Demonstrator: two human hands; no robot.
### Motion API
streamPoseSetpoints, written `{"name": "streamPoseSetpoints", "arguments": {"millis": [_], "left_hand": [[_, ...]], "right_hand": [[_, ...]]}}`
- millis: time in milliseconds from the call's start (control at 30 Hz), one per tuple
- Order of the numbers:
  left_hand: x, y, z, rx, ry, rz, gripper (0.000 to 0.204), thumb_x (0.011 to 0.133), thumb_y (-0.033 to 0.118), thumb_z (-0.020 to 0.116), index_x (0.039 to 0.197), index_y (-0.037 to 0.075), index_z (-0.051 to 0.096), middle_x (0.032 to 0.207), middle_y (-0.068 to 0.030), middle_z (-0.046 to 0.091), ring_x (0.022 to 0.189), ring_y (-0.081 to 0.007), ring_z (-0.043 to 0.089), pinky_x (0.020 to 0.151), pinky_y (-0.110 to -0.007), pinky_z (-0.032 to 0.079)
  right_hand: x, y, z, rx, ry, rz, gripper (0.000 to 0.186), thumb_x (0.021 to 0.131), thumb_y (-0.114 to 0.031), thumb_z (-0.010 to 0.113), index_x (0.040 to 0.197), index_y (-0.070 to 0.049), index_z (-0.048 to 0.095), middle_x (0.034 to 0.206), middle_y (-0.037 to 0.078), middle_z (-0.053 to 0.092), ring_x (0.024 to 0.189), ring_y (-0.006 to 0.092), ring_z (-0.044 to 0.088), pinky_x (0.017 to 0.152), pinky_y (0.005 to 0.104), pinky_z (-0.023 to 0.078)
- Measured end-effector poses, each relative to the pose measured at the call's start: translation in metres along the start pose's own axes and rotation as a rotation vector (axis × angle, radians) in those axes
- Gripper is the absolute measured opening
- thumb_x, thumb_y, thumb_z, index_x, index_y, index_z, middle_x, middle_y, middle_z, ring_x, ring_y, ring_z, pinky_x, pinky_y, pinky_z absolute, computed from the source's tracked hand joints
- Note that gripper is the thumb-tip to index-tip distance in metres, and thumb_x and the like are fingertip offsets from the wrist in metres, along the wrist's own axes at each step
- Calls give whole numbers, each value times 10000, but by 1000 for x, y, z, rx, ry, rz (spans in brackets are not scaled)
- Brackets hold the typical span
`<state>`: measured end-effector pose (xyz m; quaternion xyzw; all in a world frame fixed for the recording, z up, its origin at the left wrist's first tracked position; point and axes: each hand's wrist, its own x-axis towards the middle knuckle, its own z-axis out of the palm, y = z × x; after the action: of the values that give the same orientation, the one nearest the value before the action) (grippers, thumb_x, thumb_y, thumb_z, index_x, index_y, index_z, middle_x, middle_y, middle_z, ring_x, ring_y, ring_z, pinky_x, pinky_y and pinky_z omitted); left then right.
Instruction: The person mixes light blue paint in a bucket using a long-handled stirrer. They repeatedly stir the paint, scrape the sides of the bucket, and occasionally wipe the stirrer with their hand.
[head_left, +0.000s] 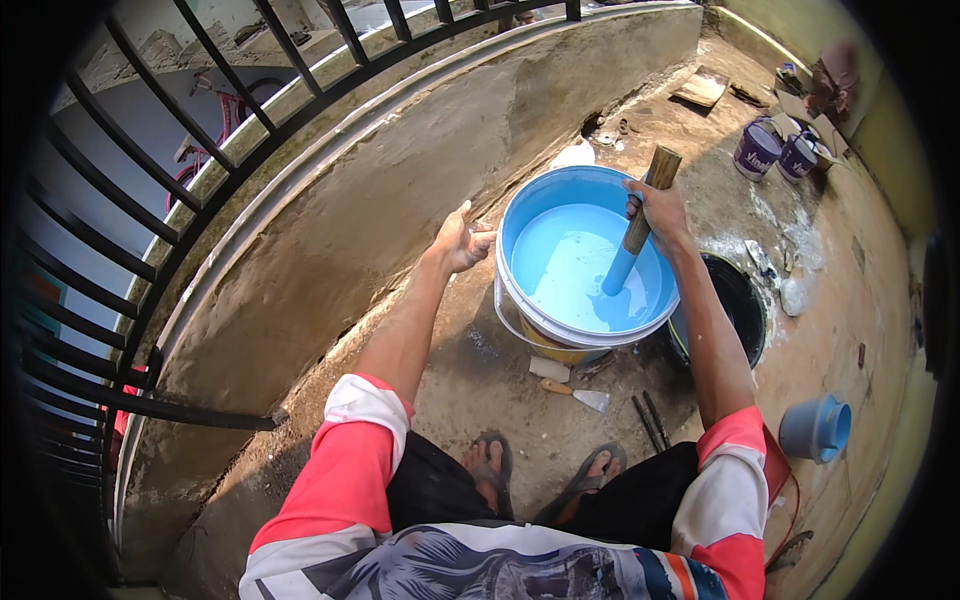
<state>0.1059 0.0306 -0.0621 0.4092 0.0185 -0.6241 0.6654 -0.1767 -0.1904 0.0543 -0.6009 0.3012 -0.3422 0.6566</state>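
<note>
A large white bucket stands on the ground in front of me, holding light blue paint. My right hand is wrapped round a thick wooden stick near its upper end. The stick leans over the right side of the bucket, its lower part coated blue and its tip in the paint. At the bucket's left rim is my left hand, fingers stretched out, holding nothing. I cannot tell whether its fingertips touch the rim. The bucket's wire handle hangs down on the near side.
A putty knife and a pale cylinder lie before the bucket. Right of it sit a black tub and a small blue pail. Two purple pails stand farther back. A low wall and black railing border the left.
</note>
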Motion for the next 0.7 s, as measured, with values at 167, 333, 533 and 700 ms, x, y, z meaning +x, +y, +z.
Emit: {"name": "streamPoseSetpoints", "arguments": {"millis": [167, 333, 533, 700], "left_hand": [[12, 4, 14, 54, 2, 20, 715, 1027, 621, 362, 1253, -57, 380, 773, -169, 636, 472, -184, 467, 388, -250, 410], [-8, 3, 15, 808, 237, -26, 648, 1045, 523, 411, 1336, -56, 442, 965, -233, 691, 475, -161, 490, 428, -269, 383], [-51, 43, 52, 886, 529, 656, 457, 1018, 391, 562, 1233, -11, 592, 978, -130, 702, 686, -152, 650, 576, -294, 498], [-68, 22, 164, 506, -128, 783, 451, 1033, 390, 569, 1238, -11, 603, 991, -118, 710, 685, -132, 656, 597, -255, 508]], "right_hand": [[0, 5, 5, -39, -3, -35, 170, 880, -64, 724, 823, -12, 572, 631, 46, 574, 528, 137, 572, 501, 301, 488], [-7, 10, 6, -71, -46, -69, 185, 867, -59, 737, 825, -10, 563, 647, 44, 586, 530, 127, 577, 492, 292, 483], [-43, 17, 69, -267, -364, -68, 199, 874, -115, 754, 837, -31, 577, 651, 32, 587, 560, 119, 563, 523, 312, 460], [-49, 34, 126, -310, -485, -228, 240, 838, -154, 746, 934, 26, 620, 808, 99, 665, 809, 177, 619, 741, 365, 496]]}}
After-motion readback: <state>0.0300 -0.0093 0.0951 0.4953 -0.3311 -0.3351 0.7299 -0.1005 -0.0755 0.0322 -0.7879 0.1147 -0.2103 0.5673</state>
